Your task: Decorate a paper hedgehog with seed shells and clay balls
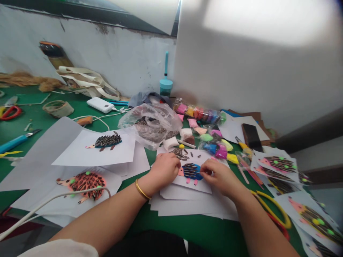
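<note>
A blue clay hedgehog [197, 170] with a pink face and feet lies on a white paper sheet [184, 187] before me, its back covered in rows of striped sunflower seeds. My left hand [165, 167] rests on the sheet by the hedgehog's face, fingers curled and closed; whatever is in them is hidden. At the hedgehog's tail end, my right hand [220, 176] is closed in a pinch, with its fingertips close to the blue clay. Anything held there is too small to make out. Loose sunflower seeds [180, 154] lie on the sheet's top edge, near a yellow clay ball [181, 146].
Behind the sheet are a plastic bag of seeds [151, 125] and several coloured clay packets [211, 142]. Finished hedgehog pictures lie left [104, 142] and right [278, 166]. Yellow-handled scissors [270, 207] are by my right forearm; a white cable [53, 196] crosses at left. A phone [251, 136] lies right.
</note>
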Demonstrator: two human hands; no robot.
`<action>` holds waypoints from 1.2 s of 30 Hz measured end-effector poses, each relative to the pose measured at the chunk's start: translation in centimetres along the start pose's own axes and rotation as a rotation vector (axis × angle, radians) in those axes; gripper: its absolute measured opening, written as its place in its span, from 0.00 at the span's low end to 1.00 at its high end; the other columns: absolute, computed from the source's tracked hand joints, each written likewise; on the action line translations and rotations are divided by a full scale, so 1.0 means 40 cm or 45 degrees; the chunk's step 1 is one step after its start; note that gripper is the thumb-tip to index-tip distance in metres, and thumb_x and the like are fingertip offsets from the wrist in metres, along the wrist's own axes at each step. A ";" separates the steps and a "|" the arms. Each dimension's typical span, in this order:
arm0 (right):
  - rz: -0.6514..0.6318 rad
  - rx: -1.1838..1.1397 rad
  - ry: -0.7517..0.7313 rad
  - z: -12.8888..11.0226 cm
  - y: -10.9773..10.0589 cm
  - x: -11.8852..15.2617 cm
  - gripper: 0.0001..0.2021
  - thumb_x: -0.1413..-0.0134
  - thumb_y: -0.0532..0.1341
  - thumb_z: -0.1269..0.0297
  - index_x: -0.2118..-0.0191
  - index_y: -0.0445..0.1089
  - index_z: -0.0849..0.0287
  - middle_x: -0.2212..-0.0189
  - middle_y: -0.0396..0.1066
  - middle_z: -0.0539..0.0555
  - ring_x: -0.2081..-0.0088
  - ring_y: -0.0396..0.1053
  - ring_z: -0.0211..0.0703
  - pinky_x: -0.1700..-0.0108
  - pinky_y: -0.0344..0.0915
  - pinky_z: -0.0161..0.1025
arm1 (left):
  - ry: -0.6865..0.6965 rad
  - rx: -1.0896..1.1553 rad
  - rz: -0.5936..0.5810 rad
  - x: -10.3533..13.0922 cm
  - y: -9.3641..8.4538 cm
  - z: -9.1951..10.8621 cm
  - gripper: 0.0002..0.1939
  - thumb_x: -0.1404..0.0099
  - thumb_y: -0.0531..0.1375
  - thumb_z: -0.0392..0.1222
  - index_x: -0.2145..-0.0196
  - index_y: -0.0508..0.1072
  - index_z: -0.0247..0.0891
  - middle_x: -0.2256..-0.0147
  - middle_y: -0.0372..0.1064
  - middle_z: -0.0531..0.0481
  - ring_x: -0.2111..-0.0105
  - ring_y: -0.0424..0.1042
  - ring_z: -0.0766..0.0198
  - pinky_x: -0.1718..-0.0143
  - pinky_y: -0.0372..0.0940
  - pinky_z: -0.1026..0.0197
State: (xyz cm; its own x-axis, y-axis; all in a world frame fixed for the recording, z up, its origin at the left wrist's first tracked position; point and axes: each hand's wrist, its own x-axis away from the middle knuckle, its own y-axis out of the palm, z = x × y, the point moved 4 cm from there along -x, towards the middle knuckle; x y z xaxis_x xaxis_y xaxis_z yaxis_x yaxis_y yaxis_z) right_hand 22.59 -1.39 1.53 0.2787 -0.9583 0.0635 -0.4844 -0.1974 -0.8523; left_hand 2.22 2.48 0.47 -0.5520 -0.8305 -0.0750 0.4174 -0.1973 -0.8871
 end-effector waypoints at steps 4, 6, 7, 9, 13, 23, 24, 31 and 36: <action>0.070 0.005 -0.081 -0.007 -0.001 0.000 0.04 0.46 0.59 0.70 0.68 0.72 0.56 0.67 0.67 0.52 0.65 0.66 0.41 0.63 0.60 0.37 | 0.005 0.004 0.016 0.001 0.001 -0.001 0.12 0.39 0.55 0.32 0.68 0.78 0.42 0.63 0.74 0.50 0.58 0.71 0.59 0.53 0.60 0.52; 0.089 0.015 -0.088 -0.009 -0.001 0.000 0.04 0.46 0.60 0.70 0.69 0.71 0.57 0.68 0.67 0.52 0.64 0.65 0.42 0.62 0.60 0.38 | 0.007 0.003 0.016 0.000 0.001 -0.001 0.11 0.39 0.55 0.32 0.68 0.78 0.42 0.63 0.74 0.50 0.58 0.71 0.59 0.54 0.60 0.53; 0.093 0.021 -0.089 -0.010 0.000 -0.001 0.04 0.46 0.60 0.70 0.70 0.71 0.57 0.68 0.67 0.52 0.64 0.65 0.42 0.62 0.60 0.38 | 0.008 0.002 0.014 0.000 0.001 -0.001 0.11 0.39 0.55 0.33 0.68 0.78 0.42 0.63 0.74 0.50 0.58 0.71 0.59 0.54 0.60 0.53; 0.093 0.035 -0.087 -0.011 0.002 -0.001 0.04 0.46 0.59 0.71 0.70 0.70 0.57 0.68 0.67 0.52 0.64 0.65 0.42 0.62 0.60 0.38 | 0.008 0.000 0.012 0.000 0.002 -0.001 0.11 0.39 0.55 0.33 0.68 0.78 0.42 0.63 0.74 0.50 0.58 0.71 0.59 0.54 0.60 0.53; 0.078 0.058 -0.079 -0.010 0.008 -0.002 0.05 0.46 0.59 0.71 0.70 0.71 0.57 0.69 0.68 0.51 0.64 0.65 0.42 0.62 0.60 0.38 | 0.004 -0.004 0.014 -0.001 0.002 -0.001 0.12 0.38 0.55 0.33 0.67 0.78 0.42 0.63 0.73 0.50 0.58 0.71 0.59 0.53 0.60 0.53; 0.100 0.173 -0.120 -0.016 0.014 -0.005 0.05 0.46 0.59 0.71 0.70 0.71 0.58 0.69 0.69 0.52 0.64 0.66 0.42 0.63 0.60 0.38 | -0.009 0.003 0.006 -0.001 -0.002 0.003 0.12 0.38 0.55 0.33 0.67 0.78 0.42 0.63 0.74 0.49 0.58 0.71 0.58 0.53 0.61 0.52; 0.099 0.182 -0.117 -0.017 0.015 -0.005 0.06 0.45 0.59 0.71 0.70 0.72 0.58 0.69 0.69 0.52 0.64 0.67 0.42 0.63 0.60 0.38 | -0.009 0.002 0.006 -0.001 -0.002 0.003 0.12 0.38 0.55 0.33 0.67 0.78 0.42 0.63 0.74 0.49 0.58 0.71 0.58 0.53 0.61 0.52; 0.109 0.247 -0.112 -0.031 0.015 -0.005 0.06 0.45 0.58 0.71 0.70 0.72 0.59 0.69 0.70 0.53 0.65 0.67 0.43 0.63 0.60 0.38 | -0.005 0.007 0.015 0.000 0.000 0.000 0.12 0.39 0.55 0.33 0.68 0.78 0.42 0.63 0.74 0.50 0.58 0.71 0.58 0.53 0.61 0.52; 0.115 0.270 -0.121 -0.035 0.014 -0.003 0.07 0.45 0.58 0.71 0.70 0.72 0.59 0.69 0.71 0.53 0.65 0.67 0.43 0.63 0.60 0.38 | -0.006 0.001 0.002 0.001 0.001 0.000 0.12 0.38 0.55 0.33 0.67 0.78 0.42 0.63 0.74 0.49 0.58 0.71 0.58 0.52 0.60 0.53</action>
State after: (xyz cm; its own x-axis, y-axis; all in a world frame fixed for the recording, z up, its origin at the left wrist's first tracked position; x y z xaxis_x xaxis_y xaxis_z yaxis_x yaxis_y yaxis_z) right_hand 21.15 -1.67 1.77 0.3237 -0.9444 -0.0580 -0.3289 -0.0548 -0.9428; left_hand 2.21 2.45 0.44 -0.5480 -0.8332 -0.0742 0.4189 -0.1966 -0.8865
